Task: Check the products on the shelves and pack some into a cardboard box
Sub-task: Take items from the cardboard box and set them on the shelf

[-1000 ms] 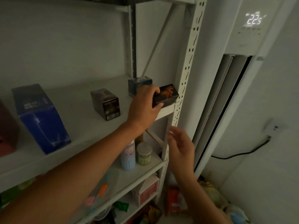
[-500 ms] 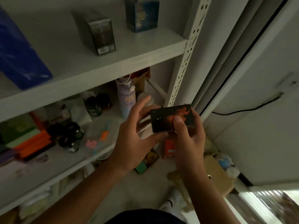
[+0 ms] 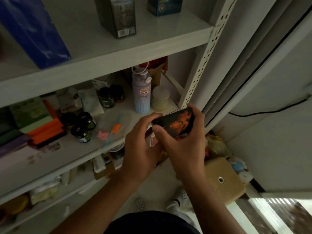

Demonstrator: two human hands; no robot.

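Observation:
A small black box with an orange print (image 3: pixel 177 124) is held in front of the shelf unit, at the level of the second shelf. My left hand (image 3: pixel 141 142) grips its left end with curled fingers. My right hand (image 3: pixel 184 144) grips its right end, thumb on the printed face. No cardboard packing box is clearly in view. On the top shelf (image 3: pixel 152 46) stand a dark box with a barcode (image 3: pixel 118 16), a dark blue box (image 3: pixel 164 5) and a tall blue box (image 3: pixel 33 31).
The second shelf (image 3: pixel 87 149) carries a pale bottle (image 3: pixel 141 95), a white-lidded jar (image 3: pixel 160 98), dark jars (image 3: pixel 84 127), orange packs (image 3: pixel 45 130). A perforated upright (image 3: pixel 202 65) stands right of the hands. Bags and a tan object (image 3: pixel 222 178) lie on the floor.
The black box came off the top shelf in my left hand and moved down; my right hand joined the grip. Since half a second ago the box tilted a little and the view dropped.

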